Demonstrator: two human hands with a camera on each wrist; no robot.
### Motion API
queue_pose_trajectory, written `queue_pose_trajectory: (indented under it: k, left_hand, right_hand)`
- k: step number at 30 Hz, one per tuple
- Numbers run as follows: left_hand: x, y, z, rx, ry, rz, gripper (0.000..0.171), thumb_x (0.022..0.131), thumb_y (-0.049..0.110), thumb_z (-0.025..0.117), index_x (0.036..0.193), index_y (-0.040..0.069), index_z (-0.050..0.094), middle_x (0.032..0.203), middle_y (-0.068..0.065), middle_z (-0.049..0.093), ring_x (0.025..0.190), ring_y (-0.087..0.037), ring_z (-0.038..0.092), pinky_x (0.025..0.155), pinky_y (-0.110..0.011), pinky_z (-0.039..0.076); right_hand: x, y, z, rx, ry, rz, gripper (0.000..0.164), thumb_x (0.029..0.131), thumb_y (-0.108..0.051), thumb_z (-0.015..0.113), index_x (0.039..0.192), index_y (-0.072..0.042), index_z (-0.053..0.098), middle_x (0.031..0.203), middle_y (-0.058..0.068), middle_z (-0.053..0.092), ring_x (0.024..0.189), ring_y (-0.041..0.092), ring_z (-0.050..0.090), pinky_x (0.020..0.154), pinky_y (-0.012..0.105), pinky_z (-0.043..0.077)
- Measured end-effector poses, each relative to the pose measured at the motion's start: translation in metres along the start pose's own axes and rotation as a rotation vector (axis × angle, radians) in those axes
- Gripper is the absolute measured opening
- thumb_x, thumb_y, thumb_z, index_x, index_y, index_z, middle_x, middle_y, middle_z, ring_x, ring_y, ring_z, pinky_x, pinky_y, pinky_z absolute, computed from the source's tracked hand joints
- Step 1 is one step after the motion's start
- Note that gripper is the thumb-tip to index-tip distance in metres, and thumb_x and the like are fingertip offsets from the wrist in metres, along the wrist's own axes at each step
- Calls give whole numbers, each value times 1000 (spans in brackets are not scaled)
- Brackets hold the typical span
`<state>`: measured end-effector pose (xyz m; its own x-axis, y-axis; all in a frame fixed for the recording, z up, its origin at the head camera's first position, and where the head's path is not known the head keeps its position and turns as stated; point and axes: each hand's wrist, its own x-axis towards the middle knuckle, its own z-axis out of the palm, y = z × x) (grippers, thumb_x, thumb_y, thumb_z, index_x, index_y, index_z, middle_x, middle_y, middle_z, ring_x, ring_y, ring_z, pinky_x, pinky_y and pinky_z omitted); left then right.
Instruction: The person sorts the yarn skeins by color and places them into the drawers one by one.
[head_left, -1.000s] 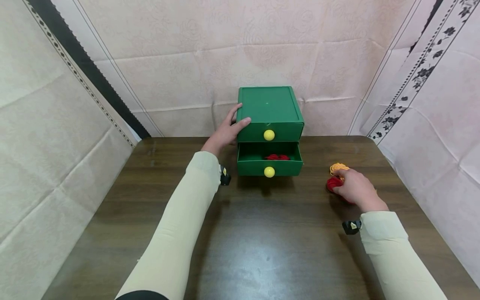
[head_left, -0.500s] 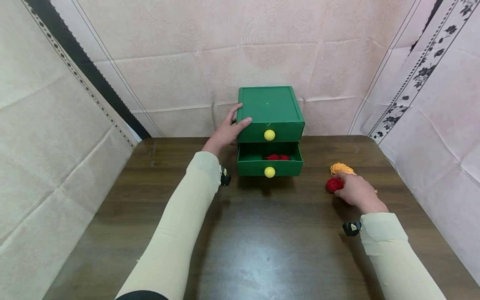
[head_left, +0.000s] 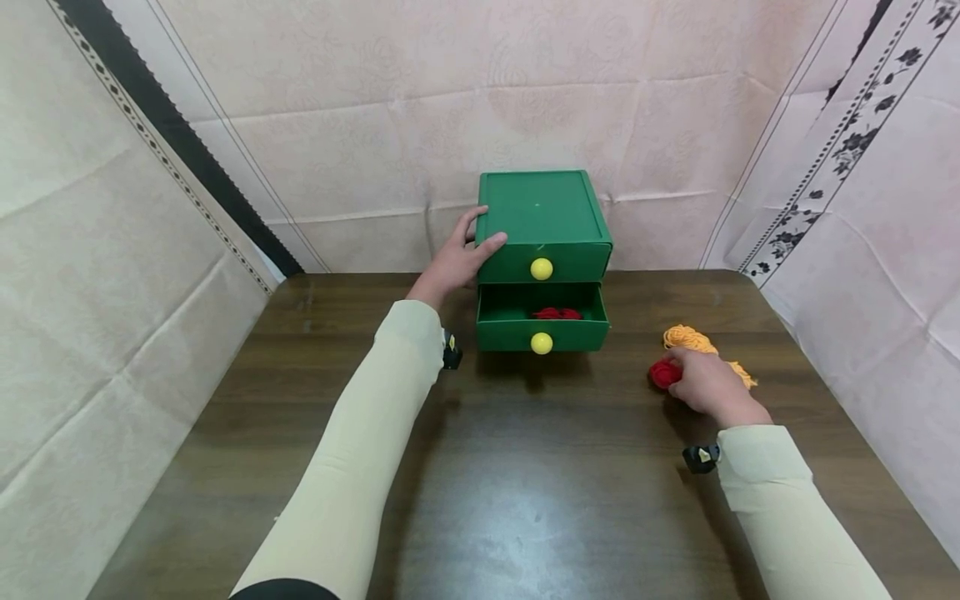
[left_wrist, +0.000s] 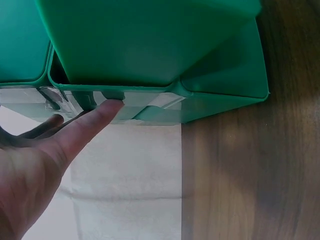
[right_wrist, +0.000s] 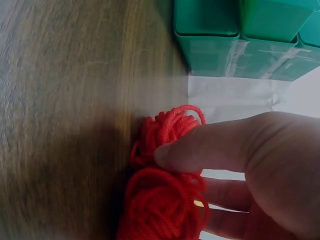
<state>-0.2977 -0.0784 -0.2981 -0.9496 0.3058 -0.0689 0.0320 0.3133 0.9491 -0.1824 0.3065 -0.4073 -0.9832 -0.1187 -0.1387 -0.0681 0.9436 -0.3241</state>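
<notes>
On the right of a brown wooden desk (head_left: 525,467), a person's right hand (head_left: 707,385) pinches a bundle of red yarn (head_left: 664,375), the thumb pressed to the strands and other fingers behind them. A hank of yellow yarn (head_left: 688,337) lies on the desk just beyond that hand. Near the desk's back edge, the left hand (head_left: 454,265) rests against the left side of a green cabinet (head_left: 542,208), its fingers extended, thumb and forefinger spread apart. The cabinet's lower drawer (head_left: 510,337) stands pulled out, more red yarn inside (head_left: 557,313); above it, the upper drawer (head_left: 506,265) is closed.
</notes>
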Motion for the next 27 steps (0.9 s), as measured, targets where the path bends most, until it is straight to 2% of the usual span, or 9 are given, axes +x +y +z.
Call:
queue_pose_trajectory:
  k: [6,14,21,27]
  left_hand:
    - [-2,2,1,17,17,-5,75,90,55,59,151,44,16,156,-10,28,125,-35,52,88,-55,52]
    - [-5,4,1,29,19,-11,74,91,54,58,151,42,16,156,-10,29,127,-34,50,92,-57,49]
    - [-7,4,1,36,24,-19,74,91,56,58,151,44,16,155,-9,29,126,-34,50,94,-57,49]
    - [-9,6,2,32,22,-19,74,91,55,57,151,44,16,155,-10,29,127,-35,49,94,-57,48]
  right_hand:
    - [-1,-3,-2,6,-2,2,45,83,-11,69,126,-4,56,109,23,63,92,36,55,75,49,48]
    - [-2,-14,-7,36,42,-8,46,85,-13,71,127,-7,55,116,23,60,98,39,54,78,51,51]
    - [-8,-27,-18,16,153,-64,42,87,-14,69,126,-7,55,115,25,62,95,40,59,77,54,52]
    - [-12,-35,-25,37,196,-90,45,86,-14,72,127,-7,55,118,26,60,97,42,58,79,57,52]
